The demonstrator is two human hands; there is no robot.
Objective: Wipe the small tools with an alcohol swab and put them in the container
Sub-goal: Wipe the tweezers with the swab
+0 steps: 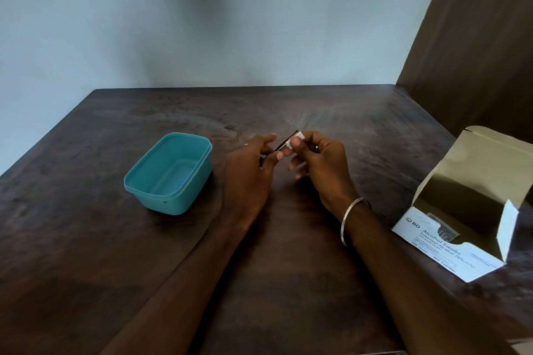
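We see both hands raised together over the middle of a dark wooden table (pixel 86 239). The left hand (pixel 249 170) has its fingers curled around the lower end of a thin dark tool (pixel 284 143), which slants up and to the right from that grip. The right hand (pixel 320 164) pinches a small white alcohol swab (pixel 294 141) between thumb and fingertips, and the swab is folded against the upper part of the tool, so the two hands meet at that point. We cannot tell what kind of tool it is, since most of it is hidden by the fingers. A thin metal bangle (pixel 350 219) circles the right wrist. To the left of the hands, just beside the left hand, a teal plastic container (pixel 170 173) stands upright on the table with its lid off; we see only its bare inner floor. Well to the right, near the table's right edge, a white box of swabs (pixel 450 248) printed "Alcohol Swabs" lies with its flap (pixel 490 164) folded open and upward. Behind the table rises a pale wall (pixel 202 23), with a dark wooden panel (pixel 476 37) at the far right.
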